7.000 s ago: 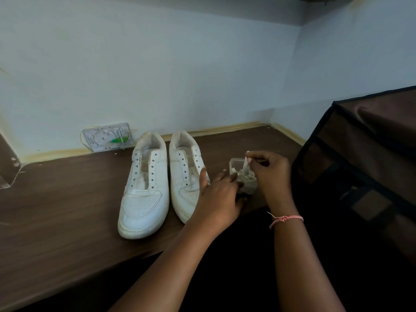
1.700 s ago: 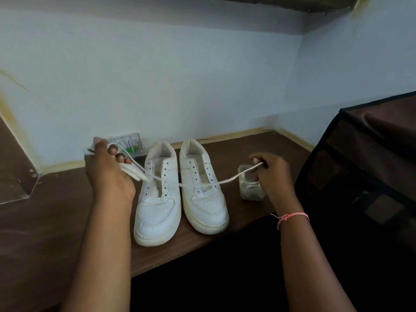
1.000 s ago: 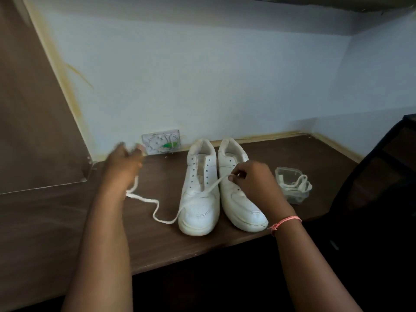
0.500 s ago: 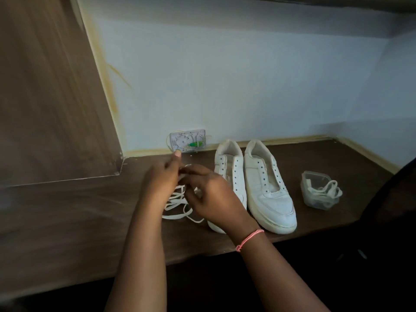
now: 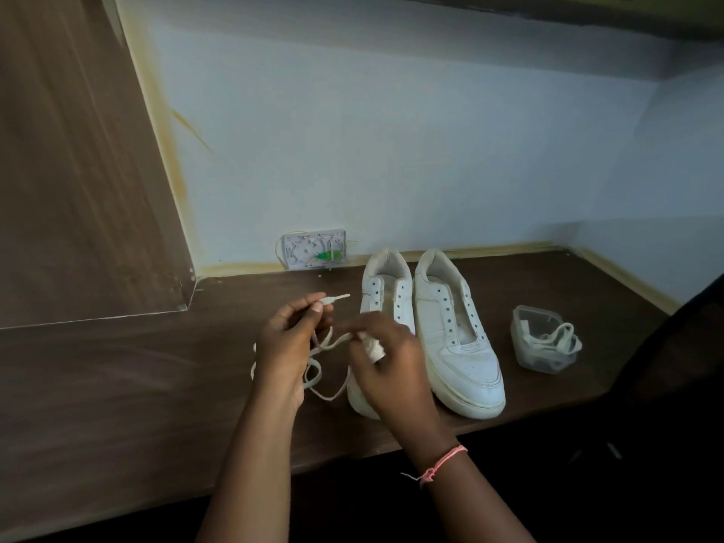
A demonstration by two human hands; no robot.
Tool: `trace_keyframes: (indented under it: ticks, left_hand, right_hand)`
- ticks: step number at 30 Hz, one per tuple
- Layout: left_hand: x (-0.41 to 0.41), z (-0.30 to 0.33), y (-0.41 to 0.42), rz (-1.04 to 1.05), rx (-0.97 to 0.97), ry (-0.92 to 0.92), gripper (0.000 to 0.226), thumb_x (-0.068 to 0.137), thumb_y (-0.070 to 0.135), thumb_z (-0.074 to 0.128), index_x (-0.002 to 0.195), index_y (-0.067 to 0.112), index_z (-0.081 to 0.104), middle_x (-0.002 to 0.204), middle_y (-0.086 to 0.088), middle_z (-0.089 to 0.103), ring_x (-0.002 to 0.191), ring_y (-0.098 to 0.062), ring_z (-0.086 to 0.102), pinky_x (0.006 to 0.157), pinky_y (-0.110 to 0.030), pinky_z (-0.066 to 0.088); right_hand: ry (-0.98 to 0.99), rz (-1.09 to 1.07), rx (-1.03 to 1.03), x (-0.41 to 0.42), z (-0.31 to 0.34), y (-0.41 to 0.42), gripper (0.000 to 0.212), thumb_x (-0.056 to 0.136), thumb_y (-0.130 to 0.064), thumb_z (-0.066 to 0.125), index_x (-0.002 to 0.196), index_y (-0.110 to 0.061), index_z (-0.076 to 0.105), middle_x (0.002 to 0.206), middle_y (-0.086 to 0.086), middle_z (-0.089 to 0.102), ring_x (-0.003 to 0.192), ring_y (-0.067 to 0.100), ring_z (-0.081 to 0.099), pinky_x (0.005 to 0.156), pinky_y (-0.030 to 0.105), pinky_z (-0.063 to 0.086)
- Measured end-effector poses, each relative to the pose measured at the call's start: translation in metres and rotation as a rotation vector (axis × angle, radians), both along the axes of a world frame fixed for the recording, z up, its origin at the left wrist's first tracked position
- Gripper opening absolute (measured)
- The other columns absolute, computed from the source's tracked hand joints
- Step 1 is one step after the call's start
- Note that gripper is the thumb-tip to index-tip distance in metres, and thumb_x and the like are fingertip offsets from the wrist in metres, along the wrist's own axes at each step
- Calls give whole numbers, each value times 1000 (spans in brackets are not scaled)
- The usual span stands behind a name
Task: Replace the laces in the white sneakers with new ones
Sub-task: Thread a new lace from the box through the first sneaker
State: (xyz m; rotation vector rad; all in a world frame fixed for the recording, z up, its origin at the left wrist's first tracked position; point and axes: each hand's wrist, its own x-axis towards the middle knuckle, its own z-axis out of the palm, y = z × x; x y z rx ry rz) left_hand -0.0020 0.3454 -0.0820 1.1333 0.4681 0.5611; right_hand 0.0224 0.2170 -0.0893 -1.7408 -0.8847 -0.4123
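Two white sneakers stand side by side on the brown desk, both without laces: the left sneaker (image 5: 386, 303) and the right sneaker (image 5: 456, 331). A white lace (image 5: 325, 380) hangs in loops to the left of the shoes. My left hand (image 5: 288, 342) pinches one end of it, with the tip sticking out past my thumb. My right hand (image 5: 388, 362) grips a bunched part of the same lace, in front of the left sneaker's toe. A clear plastic tub (image 5: 544, 340) right of the shoes holds another white lace.
A white wall box (image 5: 313, 250) with a green part sits on the wall behind the shoes. A brown wooden panel (image 5: 78, 170) rises at the left. A dark object fills the right edge. The desk's front edge (image 5: 352, 456) runs below my hands.
Both hands stay left of the sneakers with the lace. My left hand has raised the lace tip, and my right hand has bunched more of the lace.
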Motion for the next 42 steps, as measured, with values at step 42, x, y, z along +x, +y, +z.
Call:
trace_keyframes:
  ticks: [42]
  left_hand:
    - [20, 2, -4, -214, 1064, 308, 22, 78, 17, 82, 65, 31, 72, 70, 20, 69, 69, 8, 63, 59, -4, 40]
  right_hand:
    - [261, -267, -233, 46, -24, -13, 25, 94, -10, 58, 117, -13, 68, 106, -6, 55, 85, -4, 53, 77, -1, 39]
